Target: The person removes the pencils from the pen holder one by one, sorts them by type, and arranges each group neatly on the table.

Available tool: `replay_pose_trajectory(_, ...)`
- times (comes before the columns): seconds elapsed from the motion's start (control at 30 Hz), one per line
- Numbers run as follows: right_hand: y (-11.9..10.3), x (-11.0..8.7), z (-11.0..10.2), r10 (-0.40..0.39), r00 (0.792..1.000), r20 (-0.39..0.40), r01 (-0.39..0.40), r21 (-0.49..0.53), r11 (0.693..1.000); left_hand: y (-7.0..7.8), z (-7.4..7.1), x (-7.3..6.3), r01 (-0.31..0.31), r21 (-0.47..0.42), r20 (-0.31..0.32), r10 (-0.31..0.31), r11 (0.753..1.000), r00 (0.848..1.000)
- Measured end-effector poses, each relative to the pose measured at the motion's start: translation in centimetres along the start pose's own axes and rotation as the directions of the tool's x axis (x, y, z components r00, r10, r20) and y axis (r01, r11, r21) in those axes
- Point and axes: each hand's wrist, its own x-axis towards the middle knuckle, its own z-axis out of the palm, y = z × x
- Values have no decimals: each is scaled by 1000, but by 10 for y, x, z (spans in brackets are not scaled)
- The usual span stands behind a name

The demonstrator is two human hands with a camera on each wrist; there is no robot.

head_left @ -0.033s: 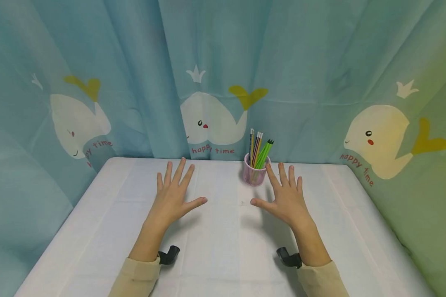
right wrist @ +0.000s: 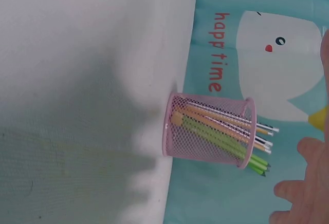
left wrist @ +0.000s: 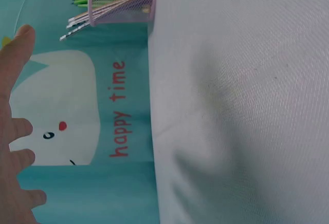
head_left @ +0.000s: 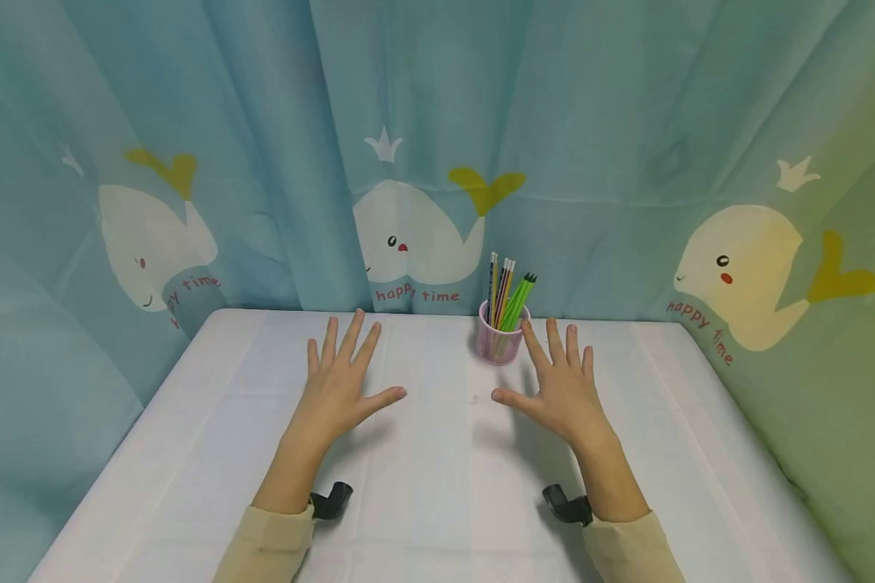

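Note:
A pink mesh pencil cup stands upright near the table's back edge, right of the middle. Several striped pencils with pale ends and a bunch of bright green pencils with dark tips lean inside it. My right hand hovers over the table, palm down and fingers spread; its index fingertip overlaps the cup's right side in the head view. Off to the left, my left hand is held the same way, thumb out, above the cloth. Neither hand holds anything. Both wrist views show the cup beyond the fingers.
White cloth covers the table, and both hands cast shadows on it. Behind it and along the sides hangs a blue-green curtain printed with whales. Each wrist carries a black strap mount beside a beige sleeve.

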Motion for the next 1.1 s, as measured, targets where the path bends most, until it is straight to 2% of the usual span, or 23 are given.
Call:
replay_pose_trajectory(0.23,3,2,-5,-10,1000,-16,10,15,1000,3,0,3,-4,17,-5,4,1000,1000)
replay_pose_trajectory(0.4,5,0,0,-7,999,-35,9,47,999,4,1,1,-4,-16,-7,4,1000,1000)
replay_pose_trajectory(0.5,6,1,3,-9,999,-49,15,132,991,3,3,1,0,-91,-1,0,996,1000)
replay_pose_trajectory(0.57,8,3,6,-9,998,-65,24,231,973,4,6,2,8,-200,10,-6,980,1000)
replay_pose_trajectory(0.63,10,5,9,-6,997,-81,34,346,938,5,11,4,25,-338,30,-16,941,999)
replay_pose_trajectory(0.7,14,7,12,11,995,-95,33,451,892,8,17,6,39,-470,48,-18,882,999)
replay_pose_trajectory(0.8,20,11,18,47,995,-93,14,571,820,15,26,11,40,-607,51,-11,794,999)
replay_pose_trajectory(0.9,25,16,22,98,993,-72,-24,673,739,23,36,19,36,-681,53,1,731,999)
replay_pose_trajectory(1.1,35,30,27,159,987,-1,-85,839,537,38,53,39,60,-781,88,15,622,996)
